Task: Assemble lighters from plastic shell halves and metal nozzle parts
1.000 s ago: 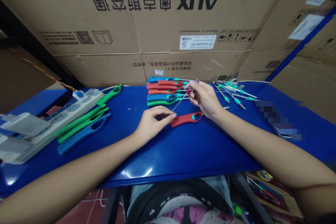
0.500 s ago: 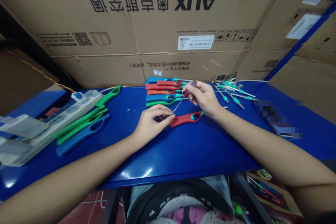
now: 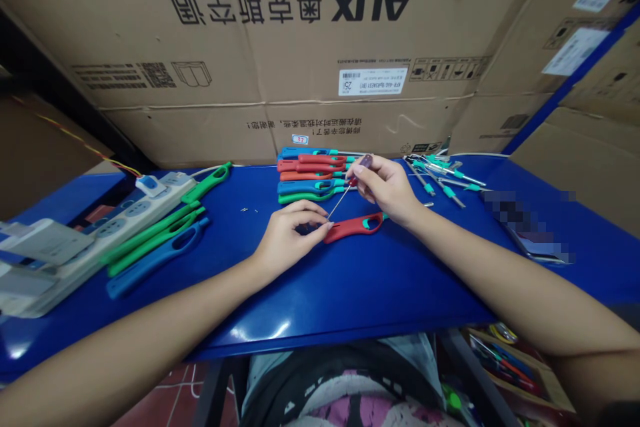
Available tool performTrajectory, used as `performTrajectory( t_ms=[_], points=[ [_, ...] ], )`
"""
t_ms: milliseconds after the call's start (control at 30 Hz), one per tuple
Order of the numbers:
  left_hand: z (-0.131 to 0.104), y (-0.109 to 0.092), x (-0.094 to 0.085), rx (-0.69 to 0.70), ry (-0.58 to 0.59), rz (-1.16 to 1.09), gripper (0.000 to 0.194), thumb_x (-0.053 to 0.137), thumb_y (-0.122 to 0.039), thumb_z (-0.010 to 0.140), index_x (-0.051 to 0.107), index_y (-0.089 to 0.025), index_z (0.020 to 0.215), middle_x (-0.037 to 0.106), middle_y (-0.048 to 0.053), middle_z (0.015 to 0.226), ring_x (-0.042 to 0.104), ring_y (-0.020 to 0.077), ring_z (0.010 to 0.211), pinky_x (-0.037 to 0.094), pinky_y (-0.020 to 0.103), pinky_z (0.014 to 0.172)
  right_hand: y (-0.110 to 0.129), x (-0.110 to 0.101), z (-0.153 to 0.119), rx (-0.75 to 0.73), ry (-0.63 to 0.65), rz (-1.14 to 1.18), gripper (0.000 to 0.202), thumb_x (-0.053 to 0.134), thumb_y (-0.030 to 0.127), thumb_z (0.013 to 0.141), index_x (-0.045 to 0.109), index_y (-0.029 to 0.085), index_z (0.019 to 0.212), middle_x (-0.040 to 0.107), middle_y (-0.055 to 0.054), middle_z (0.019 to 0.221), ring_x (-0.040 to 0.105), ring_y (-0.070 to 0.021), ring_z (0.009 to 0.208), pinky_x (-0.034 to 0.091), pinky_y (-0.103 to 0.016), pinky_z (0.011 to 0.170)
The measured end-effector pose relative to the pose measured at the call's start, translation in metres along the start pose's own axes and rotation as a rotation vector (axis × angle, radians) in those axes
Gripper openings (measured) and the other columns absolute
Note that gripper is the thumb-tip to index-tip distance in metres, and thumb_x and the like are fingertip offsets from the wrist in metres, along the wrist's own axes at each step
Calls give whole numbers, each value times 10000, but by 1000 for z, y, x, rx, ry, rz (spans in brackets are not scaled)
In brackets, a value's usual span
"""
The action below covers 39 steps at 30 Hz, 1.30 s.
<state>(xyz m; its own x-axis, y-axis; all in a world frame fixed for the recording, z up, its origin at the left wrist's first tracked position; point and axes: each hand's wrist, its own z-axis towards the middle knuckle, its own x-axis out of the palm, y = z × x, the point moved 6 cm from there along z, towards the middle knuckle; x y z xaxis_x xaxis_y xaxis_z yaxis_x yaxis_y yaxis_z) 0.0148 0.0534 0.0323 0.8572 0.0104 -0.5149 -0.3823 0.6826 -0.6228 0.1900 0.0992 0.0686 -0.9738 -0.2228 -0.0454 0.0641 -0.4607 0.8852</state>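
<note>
My right hand [image 3: 387, 190] is closed around the dark purple handle of a screwdriver [image 3: 341, 201], its thin shaft slanting down to the left. My left hand [image 3: 290, 237] has its thumb and fingers brought together at the screwdriver's tip; whatever they pinch there is too small or hidden to name. A red gas lighter [image 3: 354, 228] with a turquoise trigger lies on the blue table beside the left fingertips, its right end partly behind my right hand. Behind the hands several assembled lighters [image 3: 307, 187] in blue, red, orange and green lie in a stacked row.
Several metal lighter rods [image 3: 440, 173] with turquoise parts lie at the back right, near a phone [image 3: 530, 233]. On the left, a white power strip [image 3: 107, 233] stands beside green and blue lighter handles [image 3: 157, 257]. Tiny metal pieces [image 3: 245, 209] lie left of my left hand. Cardboard [image 3: 300, 40] walls the back.
My right hand and the screwdriver handle have shifted very slightly left and down. The left hand and the red lighter stay nearly where they were.
</note>
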Motion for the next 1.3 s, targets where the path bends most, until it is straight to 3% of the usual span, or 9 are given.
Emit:
performTrajectory(
  t_ms=[533, 1000, 1300],
  points=[
    [0, 2, 0, -5, -8, -13, 76, 733, -259, 853, 785, -209, 830, 742, 56, 927, 693, 177, 853, 556, 269, 688, 7, 4, -3, -54, 21, -52, 415, 670, 597, 829, 612, 193, 752, 482, 49, 561, 384, -72, 458, 279, -241, 433],
    [-1, 0, -1, 21, -44, -60, 53, 732, -218, 856, 780, -196, 855, 739, 55, 922, 685, 162, 843, 539, 244, 660, -4, -4, 1, 38, -23, 27, 358, 686, 522, 829, 626, 172, 775, 450, 70, 526, 395, -54, 412, 267, -214, 391],
    [-1, -1, -1, 26, -39, -45, 47, 744, -216, 844, 784, -194, 830, 739, 56, 917, 689, 167, 829, 552, 258, 663, -5, -2, 2, 13, 30, 1, 414, 681, 576, 832, 615, 168, 797, 458, 72, 532, 393, -54, 421, 284, -202, 386]
  ],
)
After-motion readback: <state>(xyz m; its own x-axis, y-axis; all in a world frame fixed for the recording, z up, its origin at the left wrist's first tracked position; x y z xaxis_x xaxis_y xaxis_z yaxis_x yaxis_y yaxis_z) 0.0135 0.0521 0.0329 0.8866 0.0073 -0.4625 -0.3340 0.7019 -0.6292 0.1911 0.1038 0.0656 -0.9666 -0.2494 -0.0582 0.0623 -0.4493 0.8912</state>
